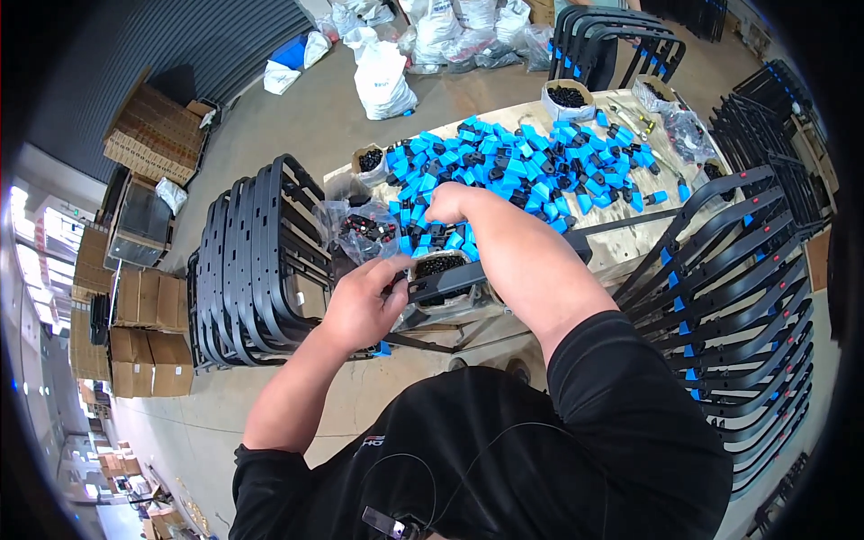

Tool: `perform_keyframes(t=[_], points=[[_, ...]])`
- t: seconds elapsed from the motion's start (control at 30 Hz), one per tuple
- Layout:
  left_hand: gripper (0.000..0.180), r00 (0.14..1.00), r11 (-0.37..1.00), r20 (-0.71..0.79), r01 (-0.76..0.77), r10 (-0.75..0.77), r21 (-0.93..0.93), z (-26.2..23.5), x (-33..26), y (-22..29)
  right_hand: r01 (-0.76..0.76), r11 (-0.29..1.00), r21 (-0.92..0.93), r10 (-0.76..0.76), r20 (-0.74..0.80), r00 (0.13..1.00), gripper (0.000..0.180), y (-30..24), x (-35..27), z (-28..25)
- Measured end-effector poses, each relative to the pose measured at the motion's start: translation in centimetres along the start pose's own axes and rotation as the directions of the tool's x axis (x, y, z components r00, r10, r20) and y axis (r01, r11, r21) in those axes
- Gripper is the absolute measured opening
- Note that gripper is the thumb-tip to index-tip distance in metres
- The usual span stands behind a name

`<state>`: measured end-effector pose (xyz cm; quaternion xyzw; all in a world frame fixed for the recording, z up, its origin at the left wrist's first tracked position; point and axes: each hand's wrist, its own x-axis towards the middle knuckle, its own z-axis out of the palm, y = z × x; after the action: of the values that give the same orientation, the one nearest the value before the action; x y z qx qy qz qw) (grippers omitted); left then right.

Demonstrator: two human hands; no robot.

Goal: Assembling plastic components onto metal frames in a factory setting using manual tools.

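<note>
My left hand (364,301) is curled at the near end of a black metal frame bar (450,281), its thumb and fingers closed about the tip. The bar runs right, passing beneath my right forearm. Stretched across the bench, my right hand (447,203) dips into a heap of blue-and-black plastic pieces (513,162). Its fingers are bent down and partly hidden, so what they pinch cannot be made out. Beside my left hand lies a clear plastic bag (364,225) of small dark and red parts. An open container of small black parts (441,265) sits just behind the bar.
Black frames (256,261) stand in a row at left; more frames (747,333) with blue pieces are stacked at right. Boxes of black parts (567,96) stand on the plywood bench (621,245). White sacks (382,79) and cardboard boxes (148,301) rest on the floor.
</note>
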<state>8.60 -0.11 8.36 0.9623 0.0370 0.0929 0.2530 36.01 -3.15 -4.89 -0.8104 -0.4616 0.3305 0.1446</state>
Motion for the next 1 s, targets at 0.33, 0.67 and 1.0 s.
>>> perform_keyframes(t=[0.33,0.67,1.0], points=[[0.027,0.918,0.907,0.134,0.391,-0.373,-0.155,0.8,-0.8,1.7,0.053,0.997,-0.052,-0.052,0.023,0.998,0.045,0.3,0.6,0.4],[0.019,0.994,0.969,-0.075,-0.054,0.073,0.239,2.7,-0.6,0.4,0.052,0.997,-0.051,-0.05,0.022,0.998,0.046,-0.5,-0.2,-0.1],[0.039,0.978,0.846,0.006,-0.183,0.208,0.502,3.8,-0.9,0.7,0.069,0.996,-0.06,-0.069,0.0,0.998,0.046,0.3,0.3,0.4]])
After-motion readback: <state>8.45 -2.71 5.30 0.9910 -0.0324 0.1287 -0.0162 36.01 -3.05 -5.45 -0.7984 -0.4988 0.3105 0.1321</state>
